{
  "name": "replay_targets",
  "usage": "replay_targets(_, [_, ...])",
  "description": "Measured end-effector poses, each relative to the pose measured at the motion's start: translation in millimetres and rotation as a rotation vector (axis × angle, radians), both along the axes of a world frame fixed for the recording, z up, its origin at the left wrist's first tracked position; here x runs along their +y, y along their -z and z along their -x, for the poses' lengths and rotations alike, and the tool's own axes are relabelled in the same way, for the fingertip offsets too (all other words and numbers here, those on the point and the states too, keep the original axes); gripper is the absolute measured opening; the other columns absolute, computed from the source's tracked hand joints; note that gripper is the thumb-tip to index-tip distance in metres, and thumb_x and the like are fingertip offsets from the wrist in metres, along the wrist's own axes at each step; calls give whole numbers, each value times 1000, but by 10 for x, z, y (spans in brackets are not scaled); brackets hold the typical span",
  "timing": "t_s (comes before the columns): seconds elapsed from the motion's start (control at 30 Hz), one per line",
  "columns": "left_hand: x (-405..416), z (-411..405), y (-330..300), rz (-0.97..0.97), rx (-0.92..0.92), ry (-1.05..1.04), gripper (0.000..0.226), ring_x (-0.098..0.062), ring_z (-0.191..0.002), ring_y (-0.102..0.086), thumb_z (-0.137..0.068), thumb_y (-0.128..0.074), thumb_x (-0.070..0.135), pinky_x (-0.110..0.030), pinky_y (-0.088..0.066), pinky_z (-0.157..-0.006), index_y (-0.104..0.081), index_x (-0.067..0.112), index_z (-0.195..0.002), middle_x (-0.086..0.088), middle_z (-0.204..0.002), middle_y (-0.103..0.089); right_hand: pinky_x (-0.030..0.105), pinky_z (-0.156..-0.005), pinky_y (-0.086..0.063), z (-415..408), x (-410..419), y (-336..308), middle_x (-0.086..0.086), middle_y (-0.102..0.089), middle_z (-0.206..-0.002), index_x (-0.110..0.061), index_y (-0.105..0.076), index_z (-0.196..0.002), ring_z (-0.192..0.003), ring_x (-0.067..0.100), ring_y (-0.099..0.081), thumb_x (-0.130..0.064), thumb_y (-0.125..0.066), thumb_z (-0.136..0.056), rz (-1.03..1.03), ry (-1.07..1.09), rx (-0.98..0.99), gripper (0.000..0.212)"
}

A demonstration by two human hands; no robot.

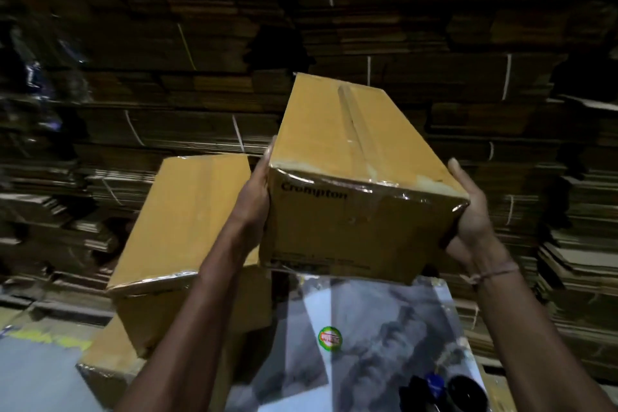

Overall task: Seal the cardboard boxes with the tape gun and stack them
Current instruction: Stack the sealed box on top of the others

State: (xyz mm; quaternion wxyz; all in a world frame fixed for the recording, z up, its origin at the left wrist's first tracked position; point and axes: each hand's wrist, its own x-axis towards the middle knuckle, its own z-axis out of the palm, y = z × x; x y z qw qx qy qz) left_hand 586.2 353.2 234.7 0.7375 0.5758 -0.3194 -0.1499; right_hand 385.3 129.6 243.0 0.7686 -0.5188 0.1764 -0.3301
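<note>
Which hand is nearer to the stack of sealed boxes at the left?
Left. The left hand holds the left side of the lifted box, right beside the stack of sealed boxes. The right hand holds the far side, away from it.

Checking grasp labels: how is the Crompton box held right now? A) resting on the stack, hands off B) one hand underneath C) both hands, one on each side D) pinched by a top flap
C: the left hand and right hand press opposite sides of the Crompton box, held up in the air.

"Crompton" is printed in dark letters on the held cardboard box's (354, 177) near end face.
</note>
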Motion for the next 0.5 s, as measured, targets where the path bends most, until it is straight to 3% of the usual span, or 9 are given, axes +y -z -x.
replay_targets(0.1, [288, -241, -277, 34, -77, -79, 42, -11, -91, -75, -111, -31, 46, -30, -61, -70, -53, 30, -144, 0, -110, -76, 44, -89, -61, -395, 195, -298, 19, -72, -127, -13, -68, -134, -108, 34, -71, -63, -49, -100, 64, -39, -14, 63])
replay_targets(0.2, [602, -526, -400, 79, -39, -156, 34, -14, -89, -76, -113, -31, 40, -35, -62, -72, -59, 31, -129, 5, -96, -79, 42, -86, -60, -818, 440, -535, 17, -75, -120, -16, -69, -131, -102, 30, -73, -64, -54, -96, 121, -104, -9, 61])
replay_targets(0.37, [1162, -976, -380, 126, 16, -279, 41, -33, -108, -73, -111, -38, 41, -44, -63, -77, -55, 23, -144, -12, -121, -74, 36, -76, -60, -1524, 883, -675, 11, -78, -97, -10, -68, -123, -82, 24, -74, -54, -51, -101, 124, -267, 13, 52])
replay_targets(0.5, [1491, -1231, -327, 110, 45, -318, 42, -27, -99, -76, -112, -37, 40, -39, -64, -70, -53, 21, -145, -10, -115, -75, 37, -78, -58, -1976, 1124, -523, 14, -76, -101, -7, -69, -127, -85, 27, -73, -53, -53, -98, 87, -327, 26, 57])
